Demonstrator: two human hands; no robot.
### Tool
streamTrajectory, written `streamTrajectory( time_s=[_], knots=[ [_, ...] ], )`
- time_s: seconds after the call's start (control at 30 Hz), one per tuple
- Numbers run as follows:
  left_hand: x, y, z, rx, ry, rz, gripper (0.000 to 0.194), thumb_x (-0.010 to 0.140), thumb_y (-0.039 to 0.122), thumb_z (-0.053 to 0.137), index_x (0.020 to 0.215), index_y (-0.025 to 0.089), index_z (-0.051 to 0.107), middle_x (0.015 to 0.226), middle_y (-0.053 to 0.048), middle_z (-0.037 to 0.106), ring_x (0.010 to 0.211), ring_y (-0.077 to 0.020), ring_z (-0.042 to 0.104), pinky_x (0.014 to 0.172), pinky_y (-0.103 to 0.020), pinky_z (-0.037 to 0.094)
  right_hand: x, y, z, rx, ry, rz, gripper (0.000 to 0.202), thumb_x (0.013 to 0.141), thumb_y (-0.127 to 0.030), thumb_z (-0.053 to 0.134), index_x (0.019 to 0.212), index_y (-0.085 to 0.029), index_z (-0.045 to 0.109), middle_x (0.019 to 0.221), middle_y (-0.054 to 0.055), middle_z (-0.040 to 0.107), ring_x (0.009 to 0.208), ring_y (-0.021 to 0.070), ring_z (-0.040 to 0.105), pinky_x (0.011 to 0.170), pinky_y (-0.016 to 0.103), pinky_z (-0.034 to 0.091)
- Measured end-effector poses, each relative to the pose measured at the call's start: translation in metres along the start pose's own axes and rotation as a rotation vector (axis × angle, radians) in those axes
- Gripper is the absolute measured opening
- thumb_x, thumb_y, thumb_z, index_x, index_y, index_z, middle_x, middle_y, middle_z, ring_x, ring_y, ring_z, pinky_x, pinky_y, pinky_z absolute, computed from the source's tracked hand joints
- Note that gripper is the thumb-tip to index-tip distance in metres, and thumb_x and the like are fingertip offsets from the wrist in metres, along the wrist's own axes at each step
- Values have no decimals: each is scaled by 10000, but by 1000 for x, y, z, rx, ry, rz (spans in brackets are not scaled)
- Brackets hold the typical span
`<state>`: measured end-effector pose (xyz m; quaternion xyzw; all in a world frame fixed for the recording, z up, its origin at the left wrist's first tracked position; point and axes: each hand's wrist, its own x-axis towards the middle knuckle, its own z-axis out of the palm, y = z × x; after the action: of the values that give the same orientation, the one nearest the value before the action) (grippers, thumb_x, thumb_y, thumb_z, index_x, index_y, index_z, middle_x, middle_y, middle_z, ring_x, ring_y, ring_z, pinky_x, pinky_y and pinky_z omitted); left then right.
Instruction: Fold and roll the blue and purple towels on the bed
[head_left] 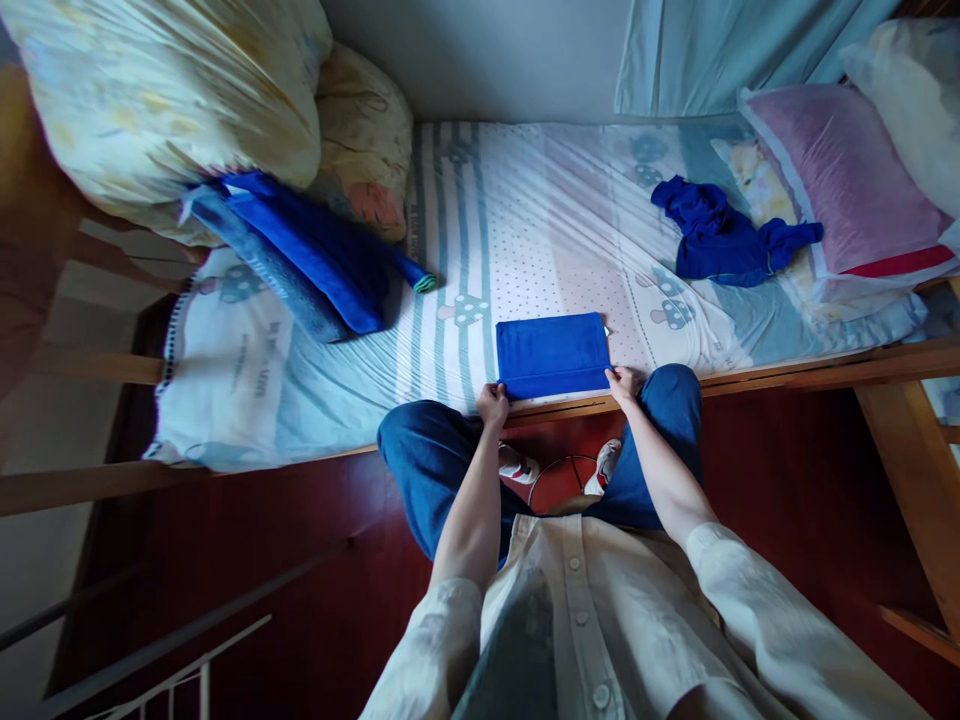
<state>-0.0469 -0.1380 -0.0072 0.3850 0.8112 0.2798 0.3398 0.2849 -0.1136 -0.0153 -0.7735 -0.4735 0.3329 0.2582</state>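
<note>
And here we are at the bedside, with a blue cloth (553,350) lying in a neat, flat rectangle on the patterned sheet (525,215), right by the wooden bed edge (795,374). Both hands are on it! The left hand (493,404) grasps the near left corner, the right hand (622,386) has the near right corner, and both look like light pinches; how the fingers sit underneath, I cannot tell. Why the corners? Holding both ends at once probably keeps that near edge straight and the layers in line. The spot makes sense too: it lies between the knees, within easy reach of both arms, and the mattress seems to carry the weight, so the fingers only need to steer

Look over to the left, where long blue and grey-blue cloths (322,260) lie slantwise against the big yellow bundle (187,90), apart from the rectangle, perhaps to leave working room. Across on the right, a crumpled blue garment (724,235) sprawls beside the pink pillow (862,170), loose and unshaped, touched by neither hand. A small white tag pokes out from the rectangle's right side
</note>
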Motion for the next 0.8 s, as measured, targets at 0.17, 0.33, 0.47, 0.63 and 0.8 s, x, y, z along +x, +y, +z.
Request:
streamTrajectory(
  time_s=[0.17, 0.33, 0.47, 0.63, 0.8],
  knots=[
    [-3, 4, 1, 53, 58, -35, 163, 920, 346, 593, 966, 216, 679, 921, -99, 735, 1090, -306, 681, 1003, -437, 508, -1, -2, -1, 15, 6, 10, 277, 864, -445, 650, 860, -191, 762, 869, 77, 783, 858, 227, 690, 833, 300, 524],
    [-4, 6, -3, 98, 33, -15, 203, 911, 382, 627, 1018, 216, 674, 937, -98, 734, 1042, -294, 691, 955, -409, 516, -2, -3, -1, 1, 11, 26, 282, 870, -429, 635, 865, -181, 769, 886, 87, 789, 847, 235, 704, 846, 320, 533],
    [-1, 10, -7, 181, -25, -15, 204, 926, 334, 594, 1036, 175, 657, 962, -126, 735, 1007, -285, 694, 922, -387, 515, 0, -6, -2, -37, -15, 26, 272, 874, -424, 642, 851, -182, 764, 893, 91, 796, 851, 236, 717, 824, 312, 538],
    [-2, 22, -15, 234, -54, 8, 215, 927, 269, 569, 1099, 156, 630, 887, -95, 725, 956, -261, 709, 895, -362, 537, -2, -18, -12, -62, -31, 12, 197, 863, -341, 653, 886, -167, 741, 869, 79, 791, 848, 213, 725, 828, 294, 545],
    [-15, 33, -26, 310, -48, 214, 413, 893, 173, 582, 1300, 104, 572, 1247, -201, 676, 1234, -304, 623, 1088, -442, 474, -19, -29, -26, -152, 60, -145, 256, 898, -252, 605, 1111, -147, 701, 1007, 111, 776, 987, 246, 705, 939, 361, 543]
  ],
)
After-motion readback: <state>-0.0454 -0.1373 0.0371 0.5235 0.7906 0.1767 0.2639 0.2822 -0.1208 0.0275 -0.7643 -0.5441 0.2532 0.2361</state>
